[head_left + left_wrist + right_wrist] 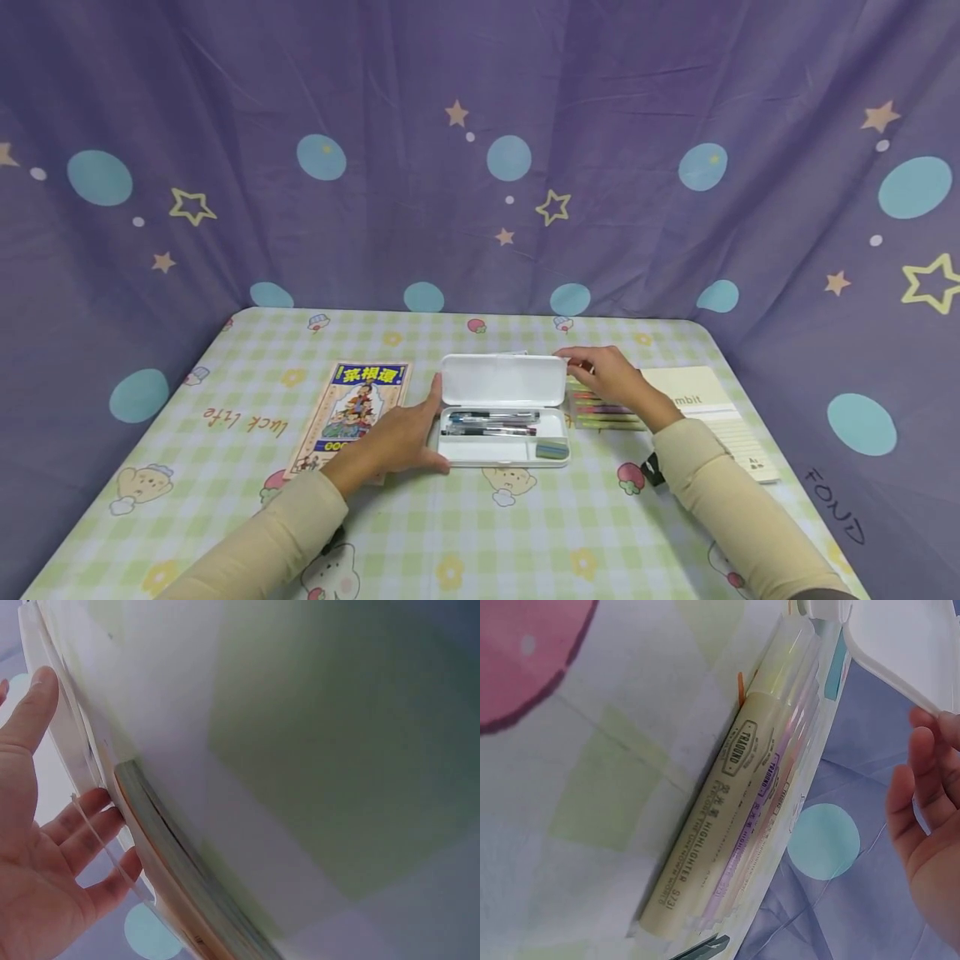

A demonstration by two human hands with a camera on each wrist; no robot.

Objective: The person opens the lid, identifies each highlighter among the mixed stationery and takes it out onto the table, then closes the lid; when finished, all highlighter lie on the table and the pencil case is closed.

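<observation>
A white pencil case (502, 454) lies on the table with its lid (502, 381) raised. Several clear-barrelled pens (491, 423) lie in its upper compartment, and a striped grey-blue eraser (552, 451) sits in the lower right one. My left hand (397, 437) rests against the left end of the case, thumb by the near corner and fingers extended. Between thumb and fingertips, my right hand (611, 379) pinches the lid's upper right corner; this lid (907, 652) also shows in the right wrist view.
A colourful comic-style book (360, 408) lies left of the case, partly under my left arm. To the right are a pack of highlighters (607, 410) and a cream notebook (720, 417), both partly covered by my right arm. A purple patterned curtain (480, 167) hangs behind the table.
</observation>
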